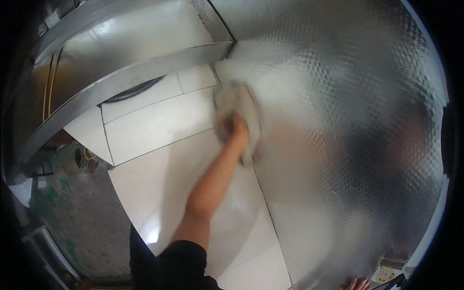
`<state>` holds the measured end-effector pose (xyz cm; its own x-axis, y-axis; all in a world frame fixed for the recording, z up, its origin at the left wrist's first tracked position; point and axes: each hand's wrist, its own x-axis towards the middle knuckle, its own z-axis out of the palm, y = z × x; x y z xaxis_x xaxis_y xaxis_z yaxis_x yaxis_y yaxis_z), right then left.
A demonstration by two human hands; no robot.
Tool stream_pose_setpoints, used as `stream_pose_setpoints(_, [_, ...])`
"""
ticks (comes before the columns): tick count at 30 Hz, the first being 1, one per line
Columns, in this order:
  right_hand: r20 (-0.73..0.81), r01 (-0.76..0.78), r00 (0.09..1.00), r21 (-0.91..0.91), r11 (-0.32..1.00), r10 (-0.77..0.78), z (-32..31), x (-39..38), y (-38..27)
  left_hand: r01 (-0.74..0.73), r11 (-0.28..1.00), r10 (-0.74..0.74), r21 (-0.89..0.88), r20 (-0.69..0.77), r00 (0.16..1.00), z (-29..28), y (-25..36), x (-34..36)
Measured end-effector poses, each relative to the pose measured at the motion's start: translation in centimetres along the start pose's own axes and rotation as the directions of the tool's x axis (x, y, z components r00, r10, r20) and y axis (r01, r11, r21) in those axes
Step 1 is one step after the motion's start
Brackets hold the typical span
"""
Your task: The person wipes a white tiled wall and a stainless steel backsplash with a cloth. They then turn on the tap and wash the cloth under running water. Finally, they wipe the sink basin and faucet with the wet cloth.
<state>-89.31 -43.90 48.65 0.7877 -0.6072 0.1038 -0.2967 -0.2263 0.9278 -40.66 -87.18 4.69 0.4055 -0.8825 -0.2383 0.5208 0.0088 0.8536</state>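
The left arm (pixel 208 191) reaches from 7 o'clock toward 1 o'clock, slightly bent at the elbow, bare below its black sleeve (pixel 183 258). The left hand (pixel 238 129) grips a pale cloth (pixel 250 113), fingers curled into it, though blur hides their detail. That cloth sits just above centre, toward 12 o'clock, where white tiles (pixel 154 121) meet the textured metal panel (pixel 328 159) at 3 o'clock. At 5 o'clock, the right hand (pixel 356 283) only partly shows; I cannot tell whether its fingers are open or closed.
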Motion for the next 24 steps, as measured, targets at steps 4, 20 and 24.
stream_pose_setpoints(4, [-0.283,0.151,0.945,-0.077,0.985,-0.167,3.6,-0.8,0.3,-0.153,0.946,0.124,-0.286,-0.119,0.985,-5.8,7.6,11.1])
stream_pose_setpoints(20, [0.315,-0.025,0.949,0.003,1.000,0.023,-3.2,2.2,0.2,0.039,0.889,0.005,-0.457,0.095,0.995,3.5,1.5,2.1])
stream_pose_setpoints(24, [0.239,-0.042,0.970,0.027,0.999,0.034,-1.0,2.5,-0.5,-0.015,0.599,0.050,-0.800,0.019,0.999,-1.9,4.8,8.2])
